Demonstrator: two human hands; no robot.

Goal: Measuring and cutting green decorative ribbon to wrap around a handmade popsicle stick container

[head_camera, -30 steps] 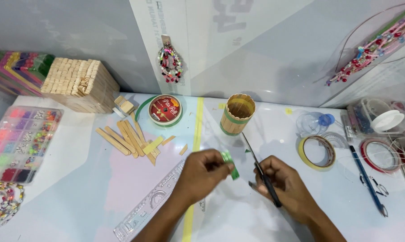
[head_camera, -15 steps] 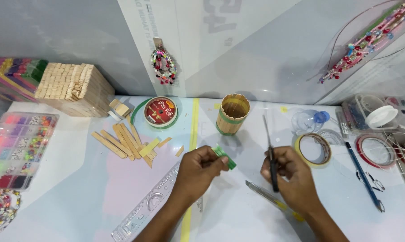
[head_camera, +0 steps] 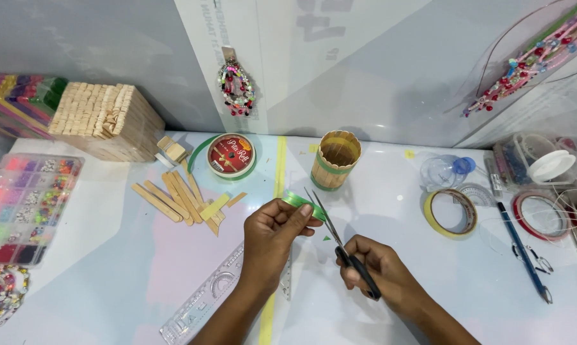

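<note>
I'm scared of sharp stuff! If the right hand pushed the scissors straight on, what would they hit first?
Probably the green ribbon in the left hand; the scissors in the right hand already point at it.

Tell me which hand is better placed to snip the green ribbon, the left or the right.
Right, probably. The right hand grips the black-handled scissors, their open blades right by the green ribbon. The left hand is busy pinching that ribbon and has no tool.
</note>
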